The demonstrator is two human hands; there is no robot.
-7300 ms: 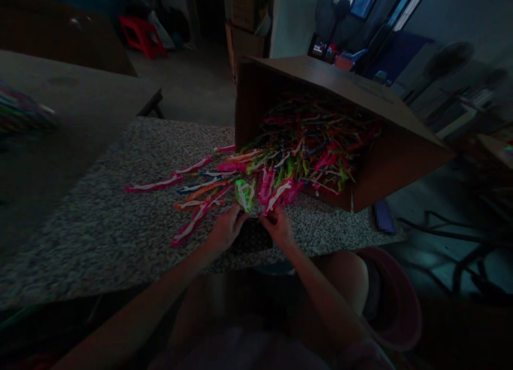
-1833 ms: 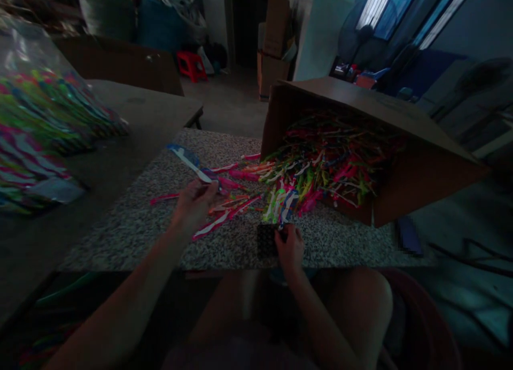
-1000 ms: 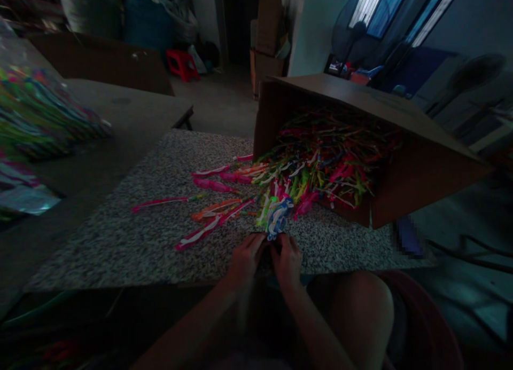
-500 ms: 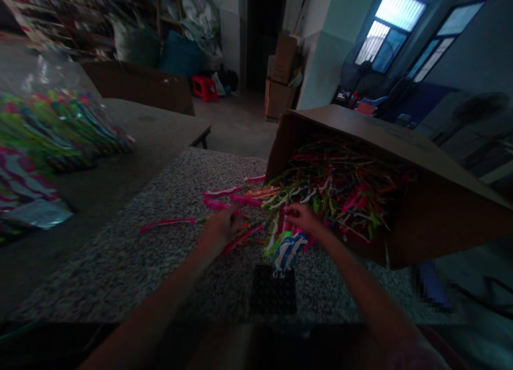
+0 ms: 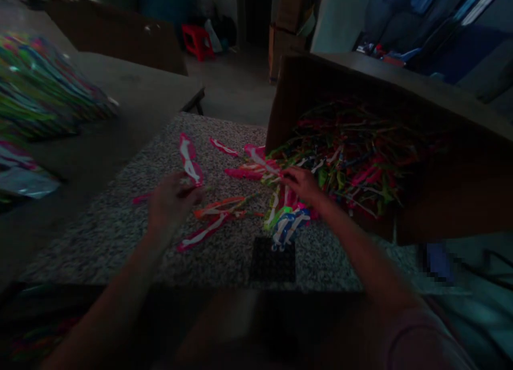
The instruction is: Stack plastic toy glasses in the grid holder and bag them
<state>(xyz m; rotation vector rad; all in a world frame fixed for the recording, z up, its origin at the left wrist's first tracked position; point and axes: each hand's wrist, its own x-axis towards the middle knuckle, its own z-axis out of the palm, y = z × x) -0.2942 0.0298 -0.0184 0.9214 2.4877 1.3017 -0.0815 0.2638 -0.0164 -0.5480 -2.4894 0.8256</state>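
My left hand (image 5: 170, 196) is closed on the end of a pink-and-white strip (image 5: 186, 156), which points away over the speckled tabletop (image 5: 108, 220). Between the fingertips of my right hand (image 5: 303, 184) is the near end of another pink-and-white strip (image 5: 260, 160), at the mouth of the cardboard box (image 5: 441, 204). Several loose strips lie between my hands, among them an orange strip (image 5: 220, 205) and a pink one (image 5: 204, 232). Just below my right hand, a blue-and-white bundle (image 5: 289, 226) overlaps a black pad (image 5: 273, 266). The exact kind of these strips is unclear.
The box lies on its side, filled with a tangle of coloured strips (image 5: 352, 151). At left, clear bags of similar strips (image 5: 36, 87) stand on another table (image 5: 140, 87). A red stool (image 5: 197, 41) and stacked cartons (image 5: 286, 28) are on the floor behind.
My left hand has moved left with a pink-and-white strip raised in it. My right hand now pinches a pink-and-white strip. The camera view has tilted down.
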